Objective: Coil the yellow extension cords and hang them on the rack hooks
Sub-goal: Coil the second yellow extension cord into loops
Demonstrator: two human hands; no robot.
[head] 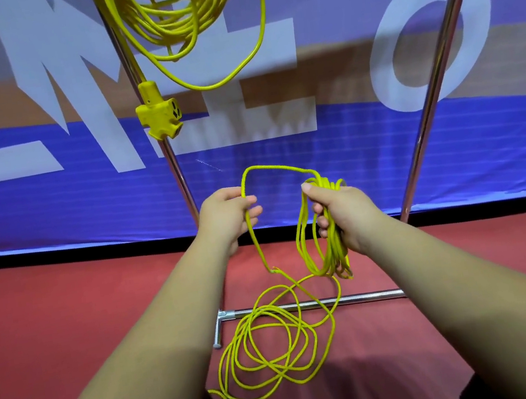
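Mid-coil: the right hand (338, 212) clutches gathered loops of the yellow extension cord (317, 252), the left hand (228, 218) pinches the next span (much slack (276, 344) waits below), which should cross over next.

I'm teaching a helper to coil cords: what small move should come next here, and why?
Probably bring the left hand over to the right hand and lay the span it pinches onto the coil as one more loop. The right hand grips several loops, the span arches between the hands, and much loose cord lies on the floor.
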